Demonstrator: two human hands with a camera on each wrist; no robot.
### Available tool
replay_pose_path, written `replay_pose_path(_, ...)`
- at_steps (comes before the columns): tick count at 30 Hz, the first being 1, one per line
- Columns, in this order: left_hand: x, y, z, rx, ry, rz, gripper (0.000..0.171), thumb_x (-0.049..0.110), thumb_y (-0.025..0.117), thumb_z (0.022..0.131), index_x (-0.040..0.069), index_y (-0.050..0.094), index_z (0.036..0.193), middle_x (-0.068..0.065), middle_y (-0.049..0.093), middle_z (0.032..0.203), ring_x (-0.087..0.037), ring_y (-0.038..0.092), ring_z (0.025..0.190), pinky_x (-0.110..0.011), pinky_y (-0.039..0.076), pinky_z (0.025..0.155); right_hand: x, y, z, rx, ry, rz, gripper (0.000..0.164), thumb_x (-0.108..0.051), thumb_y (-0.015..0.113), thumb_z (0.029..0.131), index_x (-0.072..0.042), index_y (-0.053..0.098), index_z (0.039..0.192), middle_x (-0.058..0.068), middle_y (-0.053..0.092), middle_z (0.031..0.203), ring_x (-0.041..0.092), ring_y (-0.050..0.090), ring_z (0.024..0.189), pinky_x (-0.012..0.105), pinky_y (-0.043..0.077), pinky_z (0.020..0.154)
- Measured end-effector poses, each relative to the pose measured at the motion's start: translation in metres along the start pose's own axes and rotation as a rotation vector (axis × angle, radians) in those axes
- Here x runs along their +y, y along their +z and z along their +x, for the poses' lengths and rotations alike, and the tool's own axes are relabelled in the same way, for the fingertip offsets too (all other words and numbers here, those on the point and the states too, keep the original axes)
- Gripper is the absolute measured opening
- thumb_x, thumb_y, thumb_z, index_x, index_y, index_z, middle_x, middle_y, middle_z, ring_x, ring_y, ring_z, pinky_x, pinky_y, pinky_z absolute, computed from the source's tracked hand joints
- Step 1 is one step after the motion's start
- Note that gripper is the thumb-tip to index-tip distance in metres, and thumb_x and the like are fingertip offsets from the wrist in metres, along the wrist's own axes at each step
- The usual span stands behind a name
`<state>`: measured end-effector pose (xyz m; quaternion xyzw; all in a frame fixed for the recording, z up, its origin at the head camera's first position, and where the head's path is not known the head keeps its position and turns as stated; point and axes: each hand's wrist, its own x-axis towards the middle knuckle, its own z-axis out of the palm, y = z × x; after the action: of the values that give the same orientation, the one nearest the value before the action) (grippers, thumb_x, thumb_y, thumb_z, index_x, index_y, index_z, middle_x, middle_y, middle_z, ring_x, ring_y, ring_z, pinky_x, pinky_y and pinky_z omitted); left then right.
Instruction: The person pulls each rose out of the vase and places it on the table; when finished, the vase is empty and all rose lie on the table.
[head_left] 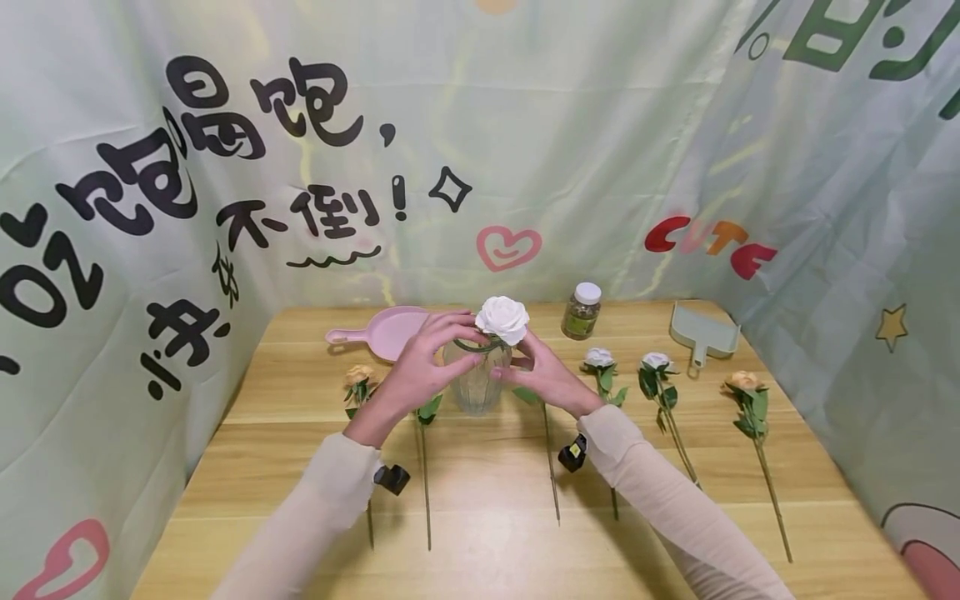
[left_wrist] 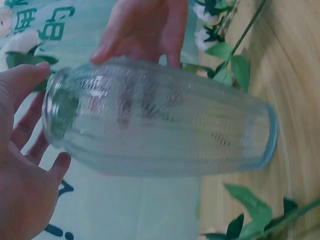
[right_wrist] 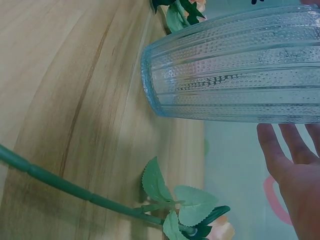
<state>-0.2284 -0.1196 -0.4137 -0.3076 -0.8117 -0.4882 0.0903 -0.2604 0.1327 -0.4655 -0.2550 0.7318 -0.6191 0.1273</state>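
A clear ribbed glass vase stands upright on the wooden table, between both hands. A white rose sits at its mouth, with green leaves inside the neck in the left wrist view. My left hand is at the rim from the left, fingers spread and lightly bent; one fingertip is by the rose's leaf. From the other side my right hand reaches to the vase with fairly straight fingers, their tips against or close to the glass wall. Whether either hand bears any weight cannot be seen.
Left of the vase lie an orange rose and another stem. Several roses lie on the right, including a white one and an orange one. Behind are a pink pan-shaped dish, a lidded jar and a grey dustpan-like tray.
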Motion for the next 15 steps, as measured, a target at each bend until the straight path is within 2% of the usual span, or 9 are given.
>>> replay_pose_path(3, 0.001, 0.008, 0.002, -0.015, 0.041, 0.023, 0.017, 0.014, 0.079, 0.100, 0.010, 0.080, 0.117, -0.008, 0.069, 0.147, -0.031, 0.049, 0.151, -0.061, 0.037, 0.132, 0.001, 0.000, 0.001, 0.003, -0.018, -0.003, 0.090, -0.021, 0.079, 0.101, -0.031, 0.026, 0.173, 0.004, 0.032, 0.177, 0.036, 0.038, 0.160, 0.062, 0.038, 0.132)
replay_pose_path(6, 0.001, 0.014, 0.004, -0.002, 0.085, 0.040, 0.019, 0.012, 0.079, 0.101, 0.009, 0.080, 0.119, -0.007, 0.073, 0.142, -0.030, 0.052, 0.148, -0.058, 0.040, 0.131, 0.001, 0.001, 0.001, 0.002, -0.028, -0.004, 0.090, -0.019, 0.079, 0.101, -0.030, 0.027, 0.173, 0.003, 0.032, 0.177, 0.035, 0.038, 0.160, 0.062, 0.038, 0.132)
replay_pose_path(9, 0.003, 0.016, 0.005, 0.040, 0.127, 0.043, 0.020, 0.009, 0.079, 0.100, 0.009, 0.080, 0.120, -0.006, 0.076, 0.136, -0.028, 0.058, 0.143, -0.054, 0.044, 0.129, 0.001, 0.000, 0.000, -0.002, -0.029, -0.005, 0.089, -0.018, 0.078, 0.102, -0.030, 0.027, 0.173, 0.003, 0.031, 0.177, 0.035, 0.038, 0.160, 0.063, 0.038, 0.132)
replay_pose_path(11, 0.003, 0.016, 0.006, 0.077, 0.153, 0.035, 0.020, 0.007, 0.079, 0.099, 0.009, 0.080, 0.119, -0.006, 0.078, 0.131, -0.027, 0.063, 0.137, -0.052, 0.043, 0.131, 0.002, 0.000, 0.001, 0.001, -0.024, -0.008, 0.090, -0.019, 0.078, 0.101, -0.031, 0.026, 0.173, 0.002, 0.031, 0.178, 0.035, 0.038, 0.160, 0.063, 0.038, 0.132)
replay_pose_path(13, 0.004, 0.013, 0.006, 0.117, 0.175, 0.016, 0.020, 0.004, 0.080, 0.098, 0.009, 0.081, 0.117, -0.006, 0.080, 0.127, -0.026, 0.067, 0.132, -0.051, 0.039, 0.134, 0.003, 0.000, 0.001, 0.005, -0.018, -0.015, 0.091, -0.020, 0.079, 0.101, -0.033, 0.025, 0.173, 0.003, 0.031, 0.178, 0.036, 0.035, 0.162, 0.063, 0.038, 0.132)
replay_pose_path(15, 0.007, 0.009, 0.007, 0.156, 0.185, -0.016, 0.019, 0.002, 0.079, 0.098, 0.008, 0.081, 0.116, -0.007, 0.081, 0.123, -0.027, 0.070, 0.128, -0.049, 0.043, 0.132, 0.003, 0.000, 0.000, 0.014, -0.002, -0.030, 0.090, -0.023, 0.079, 0.101, -0.035, 0.026, 0.173, 0.004, 0.031, 0.178, 0.038, 0.034, 0.162, 0.063, 0.037, 0.132)
